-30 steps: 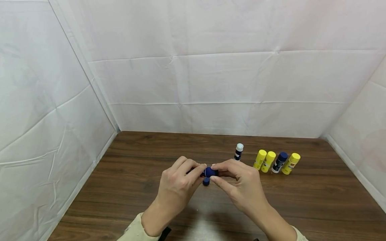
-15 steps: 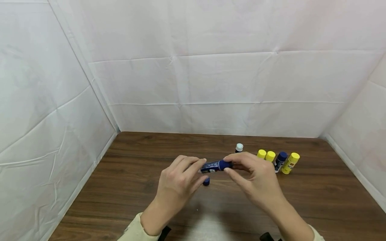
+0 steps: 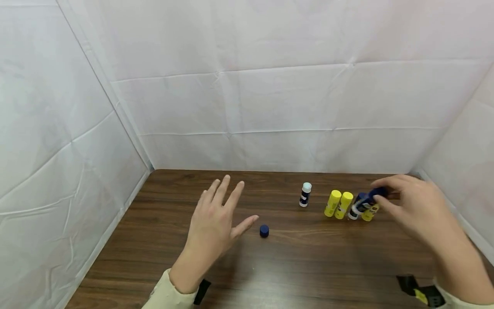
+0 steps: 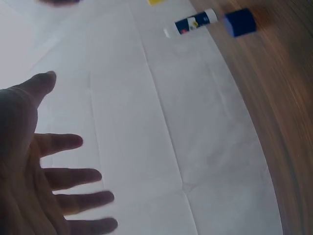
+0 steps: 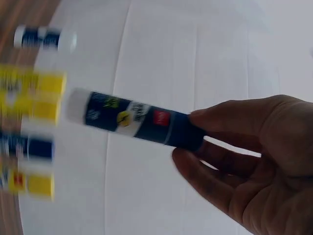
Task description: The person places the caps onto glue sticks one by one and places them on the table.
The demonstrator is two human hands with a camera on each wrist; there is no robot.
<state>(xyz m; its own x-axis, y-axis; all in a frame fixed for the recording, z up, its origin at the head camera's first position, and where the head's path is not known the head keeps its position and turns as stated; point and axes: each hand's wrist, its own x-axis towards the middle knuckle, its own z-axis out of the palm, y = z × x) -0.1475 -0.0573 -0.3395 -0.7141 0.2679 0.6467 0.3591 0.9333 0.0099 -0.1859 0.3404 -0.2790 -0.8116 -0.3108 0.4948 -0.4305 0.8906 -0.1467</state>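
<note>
My right hand (image 3: 418,210) pinches a blue glue stick (image 5: 142,120) by its capped end, the white base pointing away from the fingers. In the head view it hangs in front of the standing blue glue stick (image 3: 353,213) and a yellow one (image 3: 369,213). My left hand (image 3: 210,225) is spread in the air, fingers straight, holding nothing. Right of its thumb a loose blue cap (image 3: 264,231) lies on the table. Behind the cap stands an uncapped blue glue stick (image 3: 305,196) with a pale top.
Two more yellow glue sticks (image 3: 332,204) stand side by side, left of the standing blue one. The brown wooden table (image 3: 293,270) is bounded by white cloth walls (image 3: 270,103) at the back and sides.
Half a second ago the glue stick was between both hands. My left hand has let go and spread; my right hand has carried the stick right, towards the row.
</note>
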